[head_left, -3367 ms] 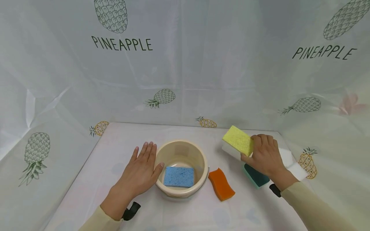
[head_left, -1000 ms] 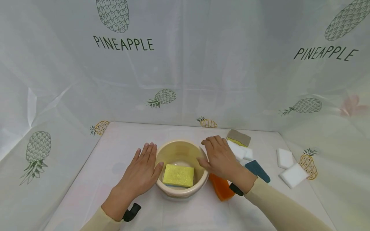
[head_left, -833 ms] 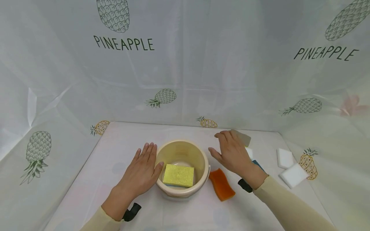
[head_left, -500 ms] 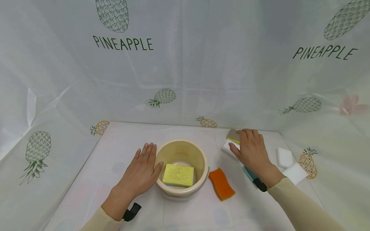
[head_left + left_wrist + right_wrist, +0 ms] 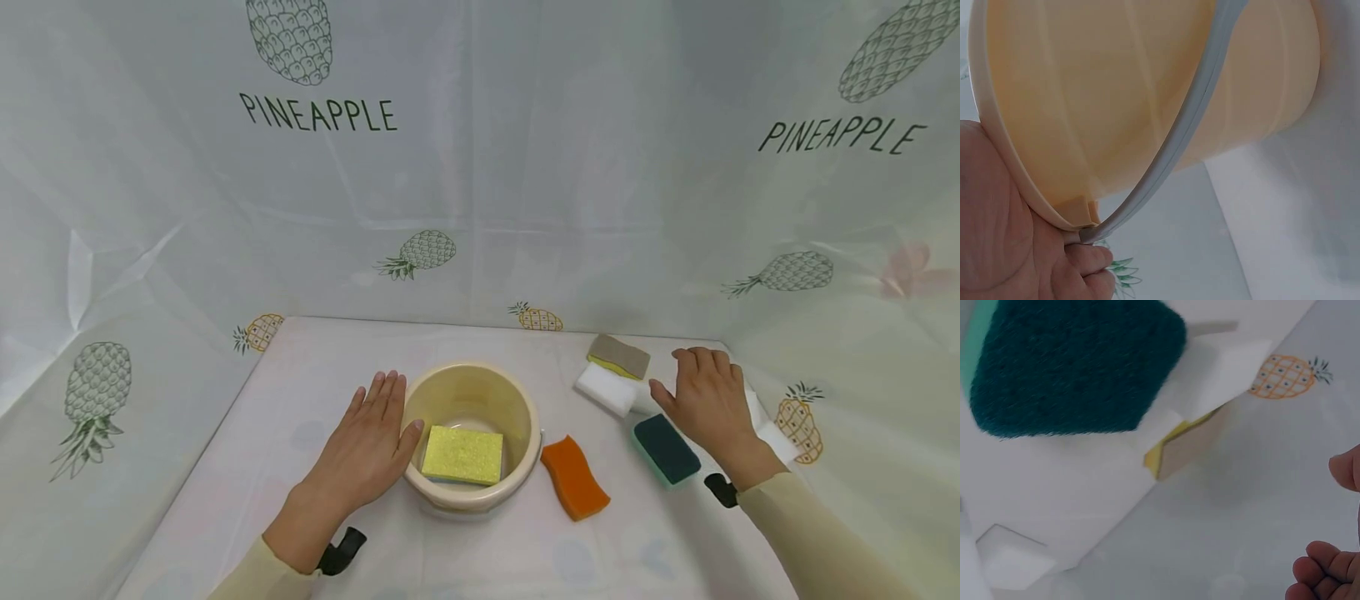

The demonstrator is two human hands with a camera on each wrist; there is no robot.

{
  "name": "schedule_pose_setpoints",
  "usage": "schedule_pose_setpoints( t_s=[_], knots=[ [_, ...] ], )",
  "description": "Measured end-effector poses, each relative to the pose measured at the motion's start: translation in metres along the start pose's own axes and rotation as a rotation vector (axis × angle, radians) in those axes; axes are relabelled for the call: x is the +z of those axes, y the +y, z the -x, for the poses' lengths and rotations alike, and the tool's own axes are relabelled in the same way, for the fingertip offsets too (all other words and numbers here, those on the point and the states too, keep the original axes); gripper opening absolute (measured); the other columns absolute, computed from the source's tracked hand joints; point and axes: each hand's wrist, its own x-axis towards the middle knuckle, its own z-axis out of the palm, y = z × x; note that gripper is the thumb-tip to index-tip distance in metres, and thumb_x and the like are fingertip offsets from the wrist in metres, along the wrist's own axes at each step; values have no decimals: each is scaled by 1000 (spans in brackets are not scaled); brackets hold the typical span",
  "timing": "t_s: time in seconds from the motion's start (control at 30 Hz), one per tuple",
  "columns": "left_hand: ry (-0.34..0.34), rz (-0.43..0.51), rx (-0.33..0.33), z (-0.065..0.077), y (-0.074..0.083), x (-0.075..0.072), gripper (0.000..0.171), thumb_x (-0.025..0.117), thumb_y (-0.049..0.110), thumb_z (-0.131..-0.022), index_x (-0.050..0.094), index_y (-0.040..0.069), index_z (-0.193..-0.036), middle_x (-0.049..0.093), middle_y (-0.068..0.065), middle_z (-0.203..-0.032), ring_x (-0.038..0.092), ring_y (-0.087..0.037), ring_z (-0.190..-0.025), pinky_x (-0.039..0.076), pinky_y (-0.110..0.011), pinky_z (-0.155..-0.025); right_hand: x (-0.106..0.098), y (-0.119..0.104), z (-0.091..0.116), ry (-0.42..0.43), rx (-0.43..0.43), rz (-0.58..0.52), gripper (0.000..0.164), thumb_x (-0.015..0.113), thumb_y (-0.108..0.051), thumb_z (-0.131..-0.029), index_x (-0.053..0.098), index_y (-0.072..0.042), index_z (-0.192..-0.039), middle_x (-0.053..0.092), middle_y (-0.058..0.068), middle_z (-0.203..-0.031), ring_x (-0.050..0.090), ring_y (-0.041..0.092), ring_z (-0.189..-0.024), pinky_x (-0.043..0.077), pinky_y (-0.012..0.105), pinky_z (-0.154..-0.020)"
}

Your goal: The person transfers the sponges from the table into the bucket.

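White blocks (image 5: 778,441) sit behind the right hand (image 5: 708,400) — partly hidden.

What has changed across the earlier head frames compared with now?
The yellow sponge, first held by the right hand, was moved left and let go in the bucket, where it covers most of the blue sponge. The right hand has since swung back right, holding nothing, near the dark green sponge. Unchanged: left hand at the bucket's rim, orange sponge on the table.
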Motion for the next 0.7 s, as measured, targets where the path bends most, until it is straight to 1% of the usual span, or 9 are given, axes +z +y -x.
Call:
schedule_pose_setpoints(
  t_s=[0.17,0.33,0.43,0.6,0.7],
  knots=[
    [5,-6,0,0,1,0,73,47,41,-112,31,-10,-161,33,-28,-167,26,-42,-159,22,-60,-129,9,8,3,-53,-15,11,66,83,-32,-83,58,14,-124,60,34,-118,51,53,-112,46,66,-86],
    [3,-9,-3,0,1,1,73,48,41,-111,30,-10,-161,33,-28,-168,26,-42,-160,22,-60,-129,24,10,5,-121,-28,15,70,83,-38,-84,57,12,-125,60,32,-120,52,52,-113,46,65,-89],
    [6,-9,1,0,0,2,73,48,40,-112,31,-10,-161,33,-28,-167,27,-42,-159,23,-60,-129,34,9,7,-156,-38,13,72,82,-42,-85,57,12,-126,60,31,-121,52,51,-113,45,65,-88],
    [11,-11,5,1,0,2,73,48,41,-112,31,-10,-161,33,-28,-167,27,-42,-159,23,-60,-129,45,3,10,-253,-42,-12,75,80,-45,-88,54,12,-131,58,32,-126,50,50,-116,44,65,-91],
    [8,-7,5,1,0,0,73,47,41,-112,31,-10,-161,33,-28,-168,27,-42,-159,23,-60,-129,50,0,11,-298,-40,-8,77,79,-46,-89,53,12,-132,57,32,-128,50,50,-118,44,65,-93]
  ],
)
